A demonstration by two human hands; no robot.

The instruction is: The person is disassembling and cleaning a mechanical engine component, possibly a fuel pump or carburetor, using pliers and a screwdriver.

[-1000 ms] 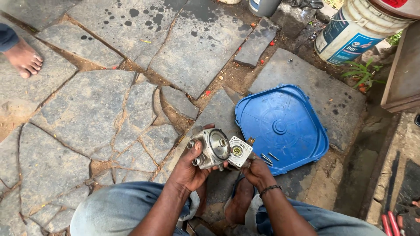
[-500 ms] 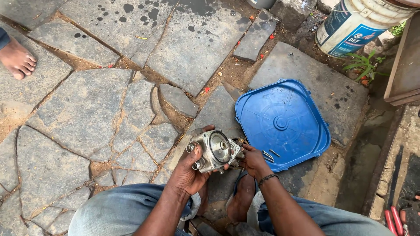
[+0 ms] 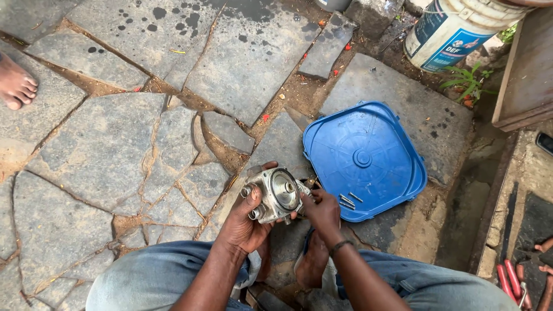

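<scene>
My left hand has its fingers wrapped around the underside and near edge of a metal pump housing, thumb up along its top edge, so the grip is firmly closed on the part. The housing is a silvery cast block with a round, shiny recess in its face and two short pipe stubs sticking out on its left side. My right hand comes in from the other side, fingertips pinched against the housing's right edge; something small may sit between them, but I cannot tell what from here. A dark band circles that wrist.

I hold the housing up off the ground, above my knees in blue jeans, with my bare foot showing just below my hands.

Just to the right of the housing lies a blue plastic lid, square with rounded corners, flat on the ground. A few small metal bolts rest near its lower left edge, close to my right hand.

All around is cracked stone paving, spotted dark at the top. Another person's bare foot stands at the far left edge. A white and blue bucket sits at the top right, well apart from the work, with a small green plant beside it.
</scene>
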